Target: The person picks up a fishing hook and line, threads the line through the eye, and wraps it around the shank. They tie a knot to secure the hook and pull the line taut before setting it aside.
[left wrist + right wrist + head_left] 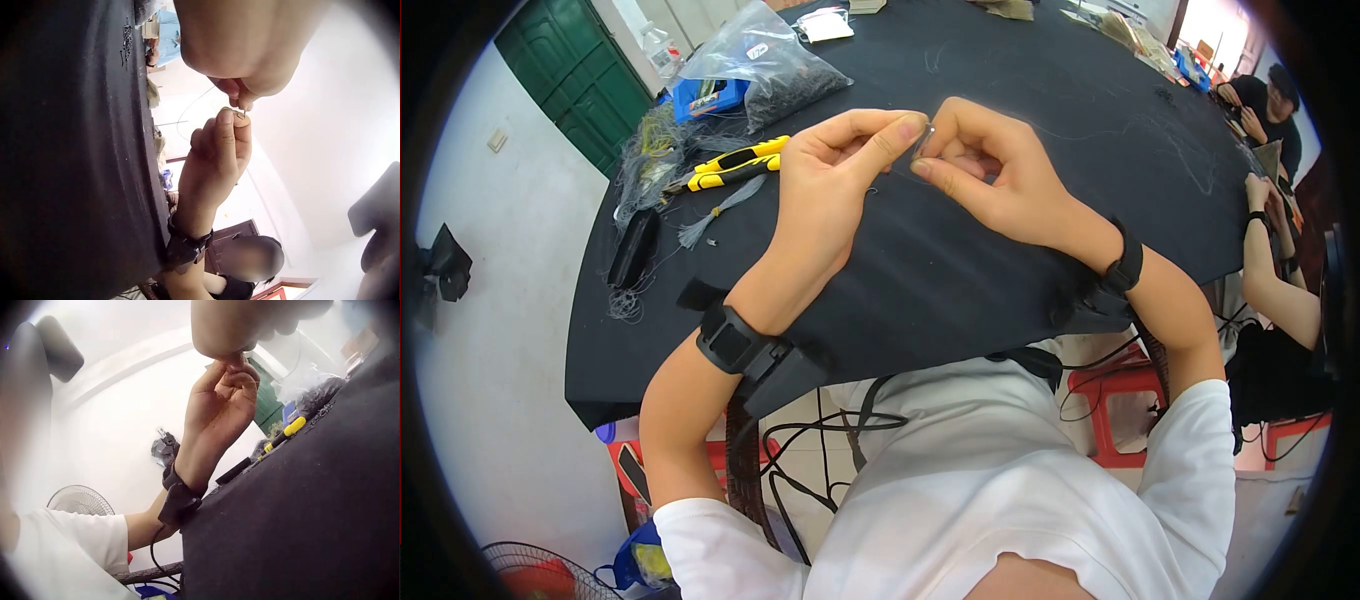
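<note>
In front of me, above the black-covered table (960, 290), both hands meet fingertip to fingertip. Between them shows a small shiny metal fish hook (924, 139). My left hand (830, 160) pinches one end of it with thumb and forefinger. Thumb and forefinger of my right hand (990, 165) pinch its other end. In the left wrist view the hook's thin curve (240, 115) shows at the right fingertips, and a fine clear line (179, 119) arcs out beside the hands. The fingers hide most of the hook.
Left on the table lie yellow-and-black pliers (735, 165), a tied bundle of line (720, 212), a black case (634, 248) and tangled line (650, 150). Behind them stand a plastic bag of small dark pieces (780, 90) and a blue box (705, 97). Other people sit at the right.
</note>
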`<act>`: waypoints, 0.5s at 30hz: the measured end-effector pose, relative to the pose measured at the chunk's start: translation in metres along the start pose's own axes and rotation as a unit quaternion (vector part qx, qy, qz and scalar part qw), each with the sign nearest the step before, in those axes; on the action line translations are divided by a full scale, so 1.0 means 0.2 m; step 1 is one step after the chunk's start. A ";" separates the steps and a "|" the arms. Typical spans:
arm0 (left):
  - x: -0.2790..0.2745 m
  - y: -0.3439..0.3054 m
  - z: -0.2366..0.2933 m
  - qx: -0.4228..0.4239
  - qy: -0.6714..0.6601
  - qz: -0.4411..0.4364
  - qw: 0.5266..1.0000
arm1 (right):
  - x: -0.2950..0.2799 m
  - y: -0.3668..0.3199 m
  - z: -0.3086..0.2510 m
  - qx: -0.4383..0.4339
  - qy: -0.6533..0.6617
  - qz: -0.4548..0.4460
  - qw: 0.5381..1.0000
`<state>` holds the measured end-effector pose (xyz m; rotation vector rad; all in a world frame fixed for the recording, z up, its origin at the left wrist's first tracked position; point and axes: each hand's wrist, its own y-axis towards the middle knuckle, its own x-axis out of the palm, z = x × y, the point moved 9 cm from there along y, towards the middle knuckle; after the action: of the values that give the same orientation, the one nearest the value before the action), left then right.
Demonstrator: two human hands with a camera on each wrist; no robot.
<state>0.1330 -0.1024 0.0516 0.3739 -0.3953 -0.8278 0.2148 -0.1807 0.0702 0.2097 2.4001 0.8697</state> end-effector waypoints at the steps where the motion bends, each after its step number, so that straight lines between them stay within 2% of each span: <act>1: 0.01 -0.01 0.03 0.007 0.002 -0.005 1.000 | 0.00 0.00 -0.02 -0.008 0.001 0.006 1.000; 8: 0.13 -0.05 0.22 0.141 0.030 -0.097 0.985 | -0.06 -0.03 -0.15 -0.105 -0.009 0.053 0.993; 10: 0.14 -0.06 0.23 0.145 0.019 -0.113 0.983 | -0.06 -0.02 -0.18 -0.133 -0.009 0.059 0.989; 15: 0.14 -0.06 0.22 0.153 -0.007 -0.139 0.978 | -0.06 -0.02 -0.18 -0.130 0.002 0.060 0.990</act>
<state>0.1224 -0.1386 0.0898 0.7208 -0.4928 -1.0453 0.2044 -0.2069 0.0959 0.2530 2.2669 1.2278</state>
